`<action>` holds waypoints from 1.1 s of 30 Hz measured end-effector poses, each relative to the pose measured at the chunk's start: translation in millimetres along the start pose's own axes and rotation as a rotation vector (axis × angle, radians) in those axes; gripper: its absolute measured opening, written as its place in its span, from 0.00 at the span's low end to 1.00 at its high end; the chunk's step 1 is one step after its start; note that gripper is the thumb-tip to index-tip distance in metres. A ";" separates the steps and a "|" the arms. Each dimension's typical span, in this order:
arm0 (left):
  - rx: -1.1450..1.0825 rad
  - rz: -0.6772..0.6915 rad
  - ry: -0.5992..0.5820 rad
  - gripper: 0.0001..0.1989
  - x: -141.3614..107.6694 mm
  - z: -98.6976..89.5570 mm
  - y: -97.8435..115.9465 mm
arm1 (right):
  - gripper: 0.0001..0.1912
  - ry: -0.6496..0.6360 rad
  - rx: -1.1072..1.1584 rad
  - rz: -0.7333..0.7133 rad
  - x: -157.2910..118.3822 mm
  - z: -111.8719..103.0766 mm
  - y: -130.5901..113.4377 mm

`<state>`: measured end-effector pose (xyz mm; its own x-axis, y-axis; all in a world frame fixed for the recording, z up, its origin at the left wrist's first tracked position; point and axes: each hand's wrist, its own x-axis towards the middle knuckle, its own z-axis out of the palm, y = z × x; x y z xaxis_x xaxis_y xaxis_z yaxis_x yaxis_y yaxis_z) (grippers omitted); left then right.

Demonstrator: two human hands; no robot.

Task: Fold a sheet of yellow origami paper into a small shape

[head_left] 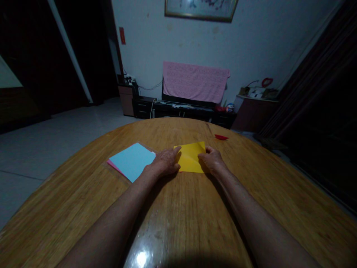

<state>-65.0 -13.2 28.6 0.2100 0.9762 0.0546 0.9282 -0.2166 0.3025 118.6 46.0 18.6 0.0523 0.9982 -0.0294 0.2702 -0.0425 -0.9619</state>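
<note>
A sheet of yellow paper (191, 159) lies between my two hands on the wooden table, its right side lifted a little. My left hand (166, 161) holds the sheet's left edge, with a finger on top of it. At the right edge, my right hand (212, 159) pinches the paper between thumb and fingers. Just left of my left hand lies a stack of coloured paper (132, 160), light blue on top with pink showing beneath. Part of that stack is hidden behind my left hand.
Beyond my right hand, a small red folded paper piece (221, 137) rests near the far edge of the round wooden table (178, 223). Past the table stands a low black cabinet (181, 111) with a screen under a pink cloth (195, 82).
</note>
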 end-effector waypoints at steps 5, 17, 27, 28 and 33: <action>-0.021 -0.023 -0.003 0.40 1.4 -0.5 -1.3 | 0.17 -0.011 -0.182 0.020 4.7 -8.1 2.2; -0.101 -0.019 0.032 0.39 4.0 2.4 -8.3 | 0.10 -0.075 -0.192 0.096 -2.2 -14.4 -12.7; -0.304 -0.248 0.356 0.27 10.1 -7.6 -11.4 | 0.15 -0.118 0.410 0.033 5.8 -22.8 -13.1; -0.374 -0.274 0.363 0.26 11.1 -8.1 -10.6 | 0.15 -0.123 0.436 0.021 6.0 -20.8 -12.3; -0.965 -0.357 0.224 0.22 9.4 -12.5 -2.9 | 0.17 -0.226 0.496 -0.040 3.0 -10.3 -9.0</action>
<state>-69.6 -3.2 40.2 -0.1801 0.9827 -0.0424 0.2663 0.0902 0.9597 126.3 48.9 30.0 -0.1711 0.9853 0.0043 -0.2207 -0.0341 -0.9747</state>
